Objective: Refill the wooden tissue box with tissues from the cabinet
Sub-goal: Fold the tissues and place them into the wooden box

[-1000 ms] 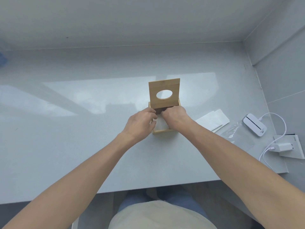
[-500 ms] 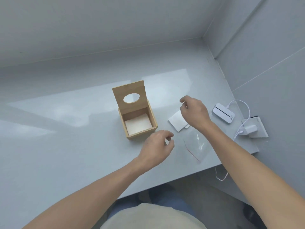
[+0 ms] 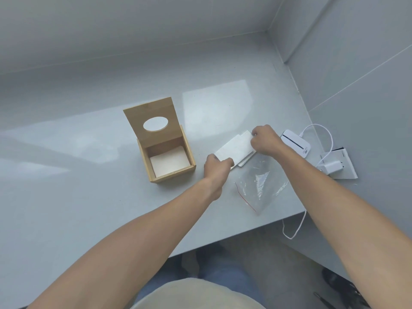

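Note:
The wooden tissue box (image 3: 174,172) stands on the grey counter (image 3: 89,197), its lid with an oval hole (image 3: 153,118) tilted up and back. White tissues (image 3: 169,162) lie flat at the bottom inside. To its right lies a small stack of white tissues (image 3: 236,147). My left hand (image 3: 217,167) pinches the stack's near left corner. My right hand (image 3: 265,140) grips its far right end. Both hands hold the stack just at the counter surface.
An empty clear plastic bag with a red strip (image 3: 258,188) lies near the counter's front edge. A white device (image 3: 295,142) with a white cable (image 3: 321,130) and a plugged charger on a socket plate (image 3: 336,167) sit at the right, by the wall.
Both hands left the wooden box, where they had pressed tissues in, and moved right to the loose stack. They now grip it at both ends. The view has shifted right.

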